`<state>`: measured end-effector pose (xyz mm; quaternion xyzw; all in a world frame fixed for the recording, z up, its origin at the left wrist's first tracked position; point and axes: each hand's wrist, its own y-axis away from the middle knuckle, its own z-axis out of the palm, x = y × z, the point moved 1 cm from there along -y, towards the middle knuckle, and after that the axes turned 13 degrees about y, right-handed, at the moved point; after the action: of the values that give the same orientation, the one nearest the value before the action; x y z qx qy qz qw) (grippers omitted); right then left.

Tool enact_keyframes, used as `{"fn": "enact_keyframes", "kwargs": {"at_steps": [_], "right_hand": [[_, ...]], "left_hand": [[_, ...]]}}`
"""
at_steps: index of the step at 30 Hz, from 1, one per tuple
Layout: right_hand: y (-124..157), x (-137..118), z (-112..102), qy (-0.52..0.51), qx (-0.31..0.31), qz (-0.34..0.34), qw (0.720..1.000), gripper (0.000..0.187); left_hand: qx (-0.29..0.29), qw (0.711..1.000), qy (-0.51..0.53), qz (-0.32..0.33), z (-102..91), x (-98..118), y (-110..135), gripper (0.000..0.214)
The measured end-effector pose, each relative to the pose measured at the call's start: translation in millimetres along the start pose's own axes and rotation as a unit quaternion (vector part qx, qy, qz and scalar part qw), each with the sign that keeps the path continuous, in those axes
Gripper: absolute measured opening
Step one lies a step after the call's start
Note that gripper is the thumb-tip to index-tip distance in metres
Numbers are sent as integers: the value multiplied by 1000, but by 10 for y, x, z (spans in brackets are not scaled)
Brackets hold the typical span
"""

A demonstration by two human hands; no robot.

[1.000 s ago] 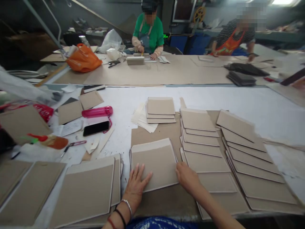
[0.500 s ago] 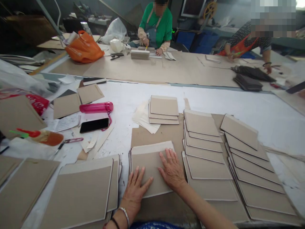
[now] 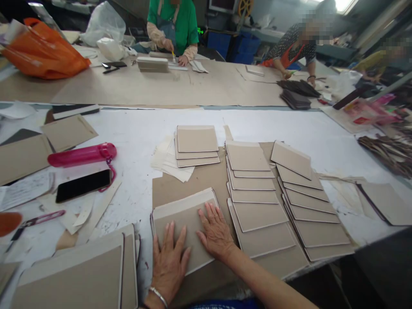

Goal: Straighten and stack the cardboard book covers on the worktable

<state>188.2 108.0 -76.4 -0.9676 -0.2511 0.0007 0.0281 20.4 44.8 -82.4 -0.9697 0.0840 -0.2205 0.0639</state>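
Observation:
My left hand [image 3: 169,264] lies flat with fingers spread on a grey board cover [image 3: 185,210] that rests on a brown cardboard sheet [image 3: 180,186] near the table's front edge. My right hand [image 3: 215,231] is also flat and open on the same cover, pressing its right half. Just to the right, two fanned rows of similar grey covers [image 3: 257,193] run away from me. A small stack of covers [image 3: 196,143] sits further back in the middle.
A pink bottle [image 3: 80,155] and a black phone [image 3: 83,185] lie at left. Larger covers [image 3: 77,279] sit at front left. An orange bag [image 3: 41,51] is at back left. Across the far table two people [image 3: 174,21] work with their own stacks.
My right hand moved from the cover's right edge onto its face, beside my left hand. The view has swung to the right, showing more of the table's right end.

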Motion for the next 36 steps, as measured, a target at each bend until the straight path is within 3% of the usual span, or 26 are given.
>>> {"fn": "enact_keyframes", "kwargs": {"at_steps": [6,12,20,25,28,31,34,36], "right_hand": [[1,-3,37,25,22,-4,999,61],[-8,-8,76,44,55,-11,997,64],[-18,-14,64,47,37,-10,998,65],[-16,11,58,36,39,-6,999,62],[14,41,102,35,68,46,996,59],[39,77,181,34,97,159,982,51],[25,98,241,10,82,220,972,46],[-3,112,249,-22,61,229,971,46]], "left_hand": [[-32,998,-18,-50,57,111,-129,51],[-34,999,-23,-34,79,90,-120,57],[-53,998,-8,15,100,66,-139,64],[-33,999,17,13,66,83,-163,59],[-6,998,56,5,49,74,-122,56],[87,980,127,-127,31,8,-26,56],[124,900,262,-327,24,-76,75,59],[110,843,348,-394,6,-99,100,58]]}}
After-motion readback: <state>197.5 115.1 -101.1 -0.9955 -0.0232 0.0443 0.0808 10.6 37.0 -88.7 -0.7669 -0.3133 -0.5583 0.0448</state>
